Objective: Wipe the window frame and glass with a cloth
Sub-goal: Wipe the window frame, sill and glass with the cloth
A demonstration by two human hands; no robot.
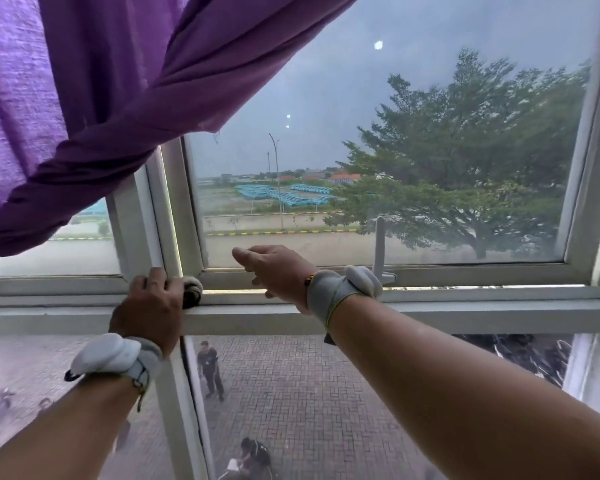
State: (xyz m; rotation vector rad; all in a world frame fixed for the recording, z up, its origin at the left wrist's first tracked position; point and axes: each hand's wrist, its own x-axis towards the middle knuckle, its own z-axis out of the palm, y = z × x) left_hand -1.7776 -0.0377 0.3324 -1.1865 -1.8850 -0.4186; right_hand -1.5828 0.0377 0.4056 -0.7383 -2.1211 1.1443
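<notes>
Left hand (149, 306) curled round a small dirty cloth (193, 291), pressing it onto the white window frame (257, 311) right where the upright bar meets the flat bar. Right hand (274, 271) reaching out over the same flat bar, fingers loose and holding nothing, tips close to the bottom edge of the glass (361, 133). White bands tied on both wrists. Purple curtain (84, 116) hanging across the top left. White window handle (380, 249) just beside the right wrist. Big green tree (465, 161) outside. People on the brick ground (309, 393) far below.
</notes>
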